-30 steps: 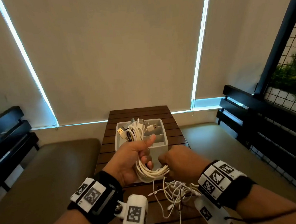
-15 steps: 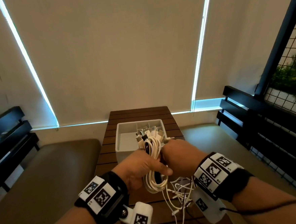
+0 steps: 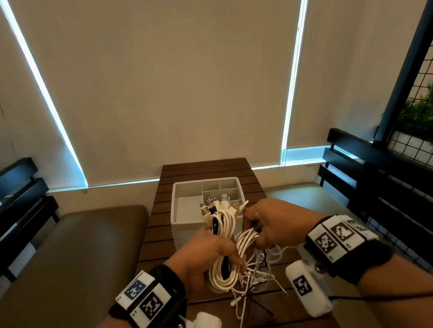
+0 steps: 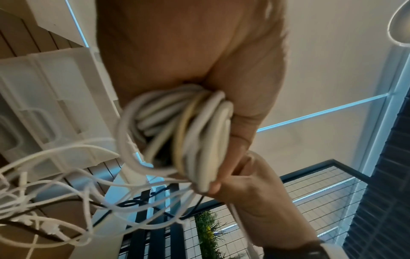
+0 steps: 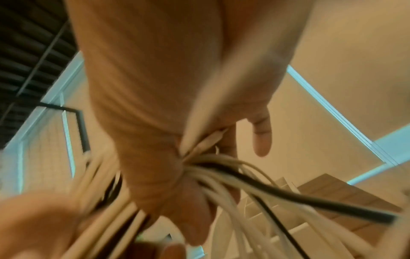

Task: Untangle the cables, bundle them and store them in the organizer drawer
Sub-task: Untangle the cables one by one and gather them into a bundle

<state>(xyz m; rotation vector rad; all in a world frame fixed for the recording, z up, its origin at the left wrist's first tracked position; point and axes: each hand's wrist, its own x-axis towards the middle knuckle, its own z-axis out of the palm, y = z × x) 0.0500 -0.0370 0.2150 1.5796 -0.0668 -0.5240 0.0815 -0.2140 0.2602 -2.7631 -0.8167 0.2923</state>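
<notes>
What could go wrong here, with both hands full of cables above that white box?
Loose thin strands hang from the coiled bundle onto the table; they may snag or re-knot as the left hand and right hand pull apart. The plug ends fan out over the organizer and could catch its dividers.

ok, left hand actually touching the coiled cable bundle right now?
Touching. In the left wrist view the left hand has its fingers wrapped round the coiled cable bundle, with no gap; the head view agrees.
</notes>
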